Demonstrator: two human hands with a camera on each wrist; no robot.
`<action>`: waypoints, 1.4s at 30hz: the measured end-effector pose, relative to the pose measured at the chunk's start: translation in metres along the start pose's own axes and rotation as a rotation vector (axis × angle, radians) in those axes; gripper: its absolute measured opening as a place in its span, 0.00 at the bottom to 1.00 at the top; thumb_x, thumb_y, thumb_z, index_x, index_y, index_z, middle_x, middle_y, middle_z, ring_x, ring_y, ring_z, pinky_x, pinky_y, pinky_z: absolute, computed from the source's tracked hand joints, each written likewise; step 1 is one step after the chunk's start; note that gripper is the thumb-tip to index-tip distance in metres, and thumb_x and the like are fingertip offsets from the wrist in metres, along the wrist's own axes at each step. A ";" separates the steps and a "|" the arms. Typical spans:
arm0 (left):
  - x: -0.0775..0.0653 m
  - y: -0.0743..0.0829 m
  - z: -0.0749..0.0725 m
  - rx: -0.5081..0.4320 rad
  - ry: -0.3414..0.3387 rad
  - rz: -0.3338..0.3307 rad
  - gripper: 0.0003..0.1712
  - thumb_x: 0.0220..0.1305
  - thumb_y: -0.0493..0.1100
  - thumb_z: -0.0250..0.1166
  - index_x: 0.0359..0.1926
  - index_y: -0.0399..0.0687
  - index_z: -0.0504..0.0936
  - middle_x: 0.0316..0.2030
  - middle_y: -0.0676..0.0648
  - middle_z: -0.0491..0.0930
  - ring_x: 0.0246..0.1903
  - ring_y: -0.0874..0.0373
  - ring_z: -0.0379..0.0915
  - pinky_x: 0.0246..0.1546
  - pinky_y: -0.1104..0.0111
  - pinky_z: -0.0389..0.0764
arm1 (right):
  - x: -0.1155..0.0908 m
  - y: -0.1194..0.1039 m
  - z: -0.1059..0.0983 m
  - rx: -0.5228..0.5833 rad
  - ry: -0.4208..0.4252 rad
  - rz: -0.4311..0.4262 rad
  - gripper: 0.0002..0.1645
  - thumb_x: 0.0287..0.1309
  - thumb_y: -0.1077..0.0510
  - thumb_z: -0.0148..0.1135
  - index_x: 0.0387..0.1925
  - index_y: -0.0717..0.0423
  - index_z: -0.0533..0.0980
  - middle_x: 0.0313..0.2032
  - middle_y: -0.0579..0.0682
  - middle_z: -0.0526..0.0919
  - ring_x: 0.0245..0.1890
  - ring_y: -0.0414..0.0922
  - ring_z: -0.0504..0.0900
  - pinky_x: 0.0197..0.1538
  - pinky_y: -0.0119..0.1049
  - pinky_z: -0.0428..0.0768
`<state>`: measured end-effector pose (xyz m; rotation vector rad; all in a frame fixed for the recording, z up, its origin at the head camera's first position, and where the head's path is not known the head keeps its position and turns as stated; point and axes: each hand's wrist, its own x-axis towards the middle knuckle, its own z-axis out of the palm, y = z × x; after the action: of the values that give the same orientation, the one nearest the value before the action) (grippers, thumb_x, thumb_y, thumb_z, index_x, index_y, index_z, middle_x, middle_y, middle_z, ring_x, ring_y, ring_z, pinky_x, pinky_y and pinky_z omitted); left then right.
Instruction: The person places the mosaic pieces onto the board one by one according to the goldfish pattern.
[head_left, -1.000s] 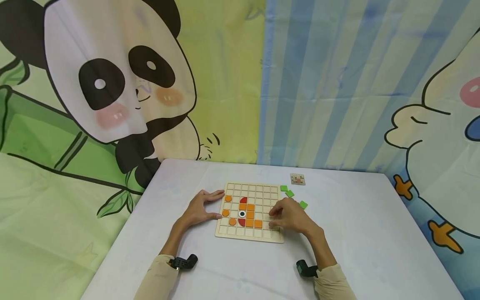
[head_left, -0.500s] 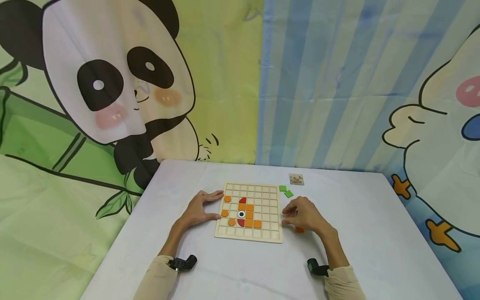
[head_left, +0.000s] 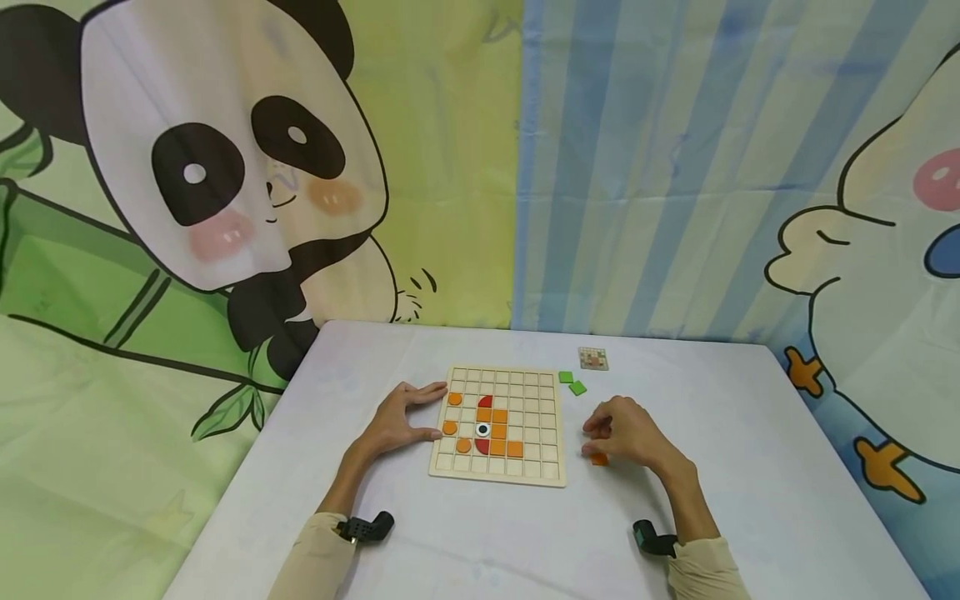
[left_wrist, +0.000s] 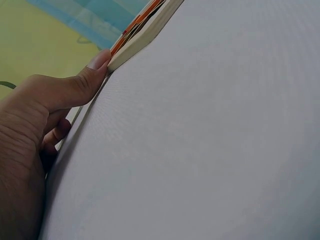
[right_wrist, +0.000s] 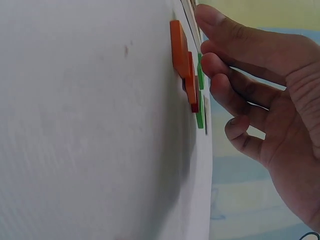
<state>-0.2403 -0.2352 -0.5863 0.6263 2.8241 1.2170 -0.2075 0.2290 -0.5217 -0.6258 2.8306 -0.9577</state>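
Note:
In the head view a square wooden grid board (head_left: 535, 443) lies on the table. It carries orange square tiles (head_left: 498, 431), orange discs (head_left: 455, 400), red rounded pieces (head_left: 485, 402) and an eye piece (head_left: 483, 430). The left hand (head_left: 390, 421) rests its thumb and fingertips against the board's left edge; the left wrist view shows its thumb (left_wrist: 82, 85) at the rim. Right of the board, the right hand (head_left: 626, 429) hovers over a loose orange tile (head_left: 599, 459), loosely curved and holding nothing. The right wrist view shows orange pieces (right_wrist: 177, 50) just beyond its fingertips.
Two green tiles (head_left: 571, 382) lie by the board's upper right corner. A small patterned card (head_left: 593, 358) lies behind them. The white table (head_left: 480, 533) meets printed curtains at its far edge. Loose pieces partly overlap in the right wrist view.
The right hand has moved right, from over the board to above the loose orange tile, and now hides a third green tile. The left hand stays at the board's edge.

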 end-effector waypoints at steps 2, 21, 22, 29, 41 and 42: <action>0.000 0.000 0.000 0.002 0.000 0.002 0.50 0.51 0.59 0.88 0.75 0.61 0.80 0.78 0.59 0.74 0.46 0.60 0.65 0.54 0.62 0.68 | -0.002 0.001 -0.002 -0.014 -0.005 0.002 0.16 0.44 0.55 0.92 0.34 0.54 0.92 0.29 0.42 0.88 0.29 0.38 0.79 0.34 0.31 0.78; -0.002 0.003 0.001 0.000 0.002 -0.006 0.50 0.51 0.59 0.87 0.75 0.60 0.80 0.78 0.59 0.74 0.47 0.59 0.65 0.54 0.62 0.68 | -0.023 0.013 -0.006 0.028 -0.015 0.007 0.18 0.37 0.59 0.94 0.32 0.54 0.92 0.27 0.41 0.88 0.26 0.35 0.78 0.33 0.30 0.79; -0.002 0.003 0.001 -0.001 0.002 -0.008 0.50 0.51 0.59 0.87 0.75 0.60 0.80 0.78 0.59 0.74 0.47 0.59 0.65 0.54 0.62 0.68 | -0.024 0.013 -0.006 0.029 -0.013 0.013 0.18 0.37 0.59 0.94 0.32 0.53 0.92 0.27 0.40 0.88 0.26 0.35 0.78 0.33 0.30 0.79; -0.001 0.002 0.000 -0.001 -0.006 -0.012 0.51 0.51 0.59 0.88 0.76 0.61 0.79 0.78 0.59 0.74 0.47 0.58 0.66 0.55 0.61 0.68 | -0.028 0.009 -0.006 0.020 -0.017 0.027 0.17 0.38 0.60 0.94 0.32 0.54 0.92 0.26 0.42 0.86 0.26 0.37 0.77 0.32 0.30 0.79; -0.001 0.003 -0.001 0.001 -0.003 -0.001 0.51 0.51 0.60 0.87 0.76 0.59 0.79 0.78 0.59 0.74 0.47 0.57 0.66 0.54 0.61 0.68 | -0.029 0.008 -0.004 0.016 0.002 0.063 0.17 0.40 0.61 0.92 0.33 0.54 0.92 0.29 0.42 0.89 0.27 0.38 0.79 0.34 0.30 0.81; -0.001 0.004 -0.001 0.001 -0.001 0.001 0.51 0.51 0.59 0.87 0.76 0.59 0.79 0.78 0.59 0.74 0.47 0.57 0.66 0.53 0.61 0.68 | -0.029 0.008 -0.004 0.016 0.001 0.068 0.17 0.40 0.61 0.92 0.33 0.54 0.92 0.29 0.42 0.89 0.28 0.39 0.79 0.34 0.30 0.81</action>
<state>-0.2384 -0.2341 -0.5832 0.6274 2.8245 1.2154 -0.1850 0.2486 -0.5242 -0.5234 2.8219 -0.9685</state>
